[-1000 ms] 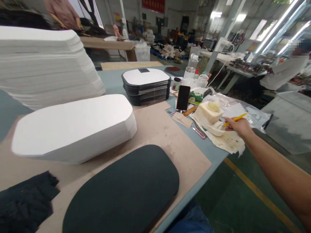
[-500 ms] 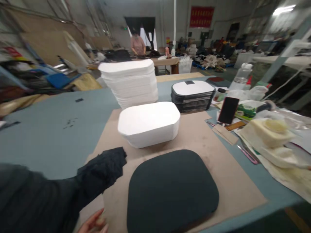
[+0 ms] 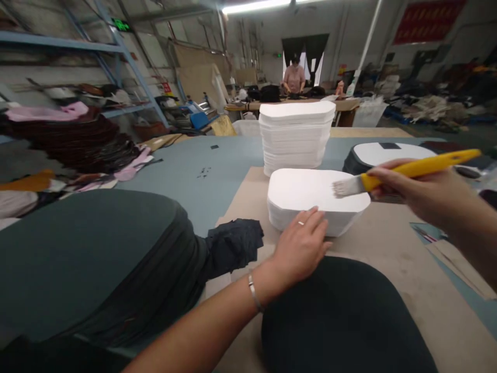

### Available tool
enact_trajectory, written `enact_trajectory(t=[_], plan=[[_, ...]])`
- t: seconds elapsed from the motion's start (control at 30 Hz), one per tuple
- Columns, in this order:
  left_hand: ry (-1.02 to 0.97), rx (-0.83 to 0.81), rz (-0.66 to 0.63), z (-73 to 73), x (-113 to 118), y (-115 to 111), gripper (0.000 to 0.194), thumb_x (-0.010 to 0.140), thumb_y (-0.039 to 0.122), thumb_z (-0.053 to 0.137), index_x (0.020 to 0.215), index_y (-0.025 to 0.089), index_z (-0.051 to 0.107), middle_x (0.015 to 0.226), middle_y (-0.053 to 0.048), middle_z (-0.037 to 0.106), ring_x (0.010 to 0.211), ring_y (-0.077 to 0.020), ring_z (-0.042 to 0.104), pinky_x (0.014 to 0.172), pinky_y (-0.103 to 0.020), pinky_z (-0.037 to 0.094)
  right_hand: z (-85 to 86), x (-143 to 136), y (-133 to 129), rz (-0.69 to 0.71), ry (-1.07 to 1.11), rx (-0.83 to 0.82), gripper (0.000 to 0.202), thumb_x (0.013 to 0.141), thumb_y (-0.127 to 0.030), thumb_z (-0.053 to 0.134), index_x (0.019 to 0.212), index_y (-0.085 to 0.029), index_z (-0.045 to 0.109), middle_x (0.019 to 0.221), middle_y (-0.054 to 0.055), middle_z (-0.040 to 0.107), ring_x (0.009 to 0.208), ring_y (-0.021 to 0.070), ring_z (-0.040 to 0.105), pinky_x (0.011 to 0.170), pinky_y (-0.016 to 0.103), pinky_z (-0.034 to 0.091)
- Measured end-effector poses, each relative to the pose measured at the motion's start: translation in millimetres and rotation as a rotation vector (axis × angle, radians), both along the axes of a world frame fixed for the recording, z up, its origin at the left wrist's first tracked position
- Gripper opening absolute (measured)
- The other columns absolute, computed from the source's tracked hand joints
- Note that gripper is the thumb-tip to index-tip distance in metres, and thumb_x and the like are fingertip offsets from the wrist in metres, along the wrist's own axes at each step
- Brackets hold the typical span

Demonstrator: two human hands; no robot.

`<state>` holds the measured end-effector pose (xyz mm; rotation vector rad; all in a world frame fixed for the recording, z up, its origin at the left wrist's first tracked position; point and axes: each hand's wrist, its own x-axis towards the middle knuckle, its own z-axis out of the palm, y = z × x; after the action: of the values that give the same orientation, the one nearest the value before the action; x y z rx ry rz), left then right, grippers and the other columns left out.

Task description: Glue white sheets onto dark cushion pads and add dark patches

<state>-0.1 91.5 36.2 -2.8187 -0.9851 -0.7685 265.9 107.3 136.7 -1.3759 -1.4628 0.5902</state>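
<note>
My left hand (image 3: 303, 243) rests its fingertips on the near edge of a low stack of white rounded sheets (image 3: 306, 189), and its fingers are spread. My right hand (image 3: 404, 184) grips a yellow-handled brush (image 3: 423, 165), its bristles over the top white sheet at the right. Below my left hand lies a dark rounded panel (image 3: 341, 316) on brown board (image 3: 392, 233). Small dark pieces (image 3: 235, 246) are piled left of my left hand, beside a large stack of dark panels (image 3: 85, 248).
A taller white stack (image 3: 297, 134) stands behind the low one. At the right is a dark stack with a white top (image 3: 392, 153). Brown and pink material (image 3: 73, 140) is heaped at the left. A person (image 3: 294, 77) stands at a far table.
The view has swung left. My left hand has come up onto the low white stack. My right hand has entered from the right with the brush.
</note>
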Motion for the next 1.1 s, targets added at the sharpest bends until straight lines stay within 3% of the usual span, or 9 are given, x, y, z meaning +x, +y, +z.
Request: enact_trajectory(t=[0.03,0.13,0.23,0.33,0.47,0.73,0.97,1.1], plan=[[0.028,0.036,0.044,-0.1,14.9,8.9,0.046,0.104,0.035,0.054,0.143,0.01,0.054,0.154,-0.017,0.052,0.149,-0.0298,0.042,0.124,-0.046,0.035,3.2,-29.7,23.0,0.171,-0.024,-0.048,0.036,0.088,-0.05,0.077,0.099,-0.015,0.073,0.076,0.006,0.071,0.066,0.0139,0.065,0.065,0.026,0.056],[0.091,0.083,0.187,-6.6,41.6,24.4,0.052,0.104,0.043,0.053,0.148,0.014,0.049,0.143,-0.019,0.057,0.135,-0.0354,0.054,0.111,-0.053,0.044,3.0,-100.2,71.5,0.366,-0.075,-0.112,0.028,0.087,-0.042,0.079,0.087,-0.014,0.073,0.065,0.003,0.067,0.058,0.0115,0.061,0.056,0.022,0.05],[0.105,0.112,0.221,-12.2,47.8,27.4,0.047,0.104,0.047,0.052,0.139,0.016,0.056,0.137,-0.019,0.057,0.125,-0.0368,0.057,0.099,-0.05,0.048,-4.1,-136.5,95.1,0.503,-0.113,-0.19,0.02,0.088,-0.033,0.077,0.081,-0.015,0.072,0.059,0.001,0.064,0.052,0.0105,0.058,0.049,0.02,0.047],[0.103,0.13,0.217,-12.2,46.0,26.9,0.044,0.104,0.048,0.049,0.134,0.017,0.059,0.136,-0.019,0.056,0.121,-0.0358,0.056,0.095,-0.048,0.048,-8.0,-152.9,110.4,0.521,-0.082,-0.207,0.02,0.087,-0.029,0.077,0.074,-0.015,0.07,0.055,0.001,0.062,0.049,0.0099,0.057,0.046,0.019,0.047],[0.085,0.138,0.199,-9.5,43.0,27.4,0.046,0.105,0.049,0.049,0.136,0.016,0.059,0.134,-0.018,0.057,0.118,-0.0339,0.055,0.093,-0.047,0.046,-10.5,-165.1,142.1,0.412,-0.017,-0.22,0.02,0.086,-0.021,0.075,0.068,-0.014,0.068,0.054,0.003,0.063,0.046,0.0101,0.057,0.043,0.019,0.048],[0.041,0.115,0.191,-9.2,40.5,27.8,0.048,0.103,0.05,0.053,0.134,0.015,0.062,0.133,-0.017,0.061,0.119,-0.0332,0.056,0.096,-0.048,0.047,-10.8,-154.3,220.6,0.202,0.024,-0.158,0.015,0.088,-0.012,0.071,0.076,-0.013,0.063,0.056,0.001,0.062,0.049,0.0087,0.056,0.047,0.02,0.051],[0.05,0.124,0.208,-12.6,43.9,29.1,0.054,0.101,0.054,0.057,0.143,0.02,0.057,0.135,-0.016,0.062,0.122,-0.035,0.058,0.098,-0.051,0.049,8.6,-109.0,230.6,0.386,-0.095,-0.249,0.012,0.076,-0.011,0.086,0.077,-0.015,0.074,0.072,0.004,0.072,0.057,0.0101,0.06,0.05,0.021,0.051],[0.071,0.11,0.2,-10.6,45.5,30.4,0.051,0.099,0.054,0.06,0.138,0.021,0.06,0.134,-0.016,0.063,0.122,-0.0362,0.059,0.096,-0.052,0.052,13.0,-61.0,232.2,0.36,-0.223,-0.295,0.013,0.073,-0.011,0.086,0.082,-0.015,0.078,0.077,0.002,0.074,0.06,0.0093,0.062,0.051,0.018,0.05]])
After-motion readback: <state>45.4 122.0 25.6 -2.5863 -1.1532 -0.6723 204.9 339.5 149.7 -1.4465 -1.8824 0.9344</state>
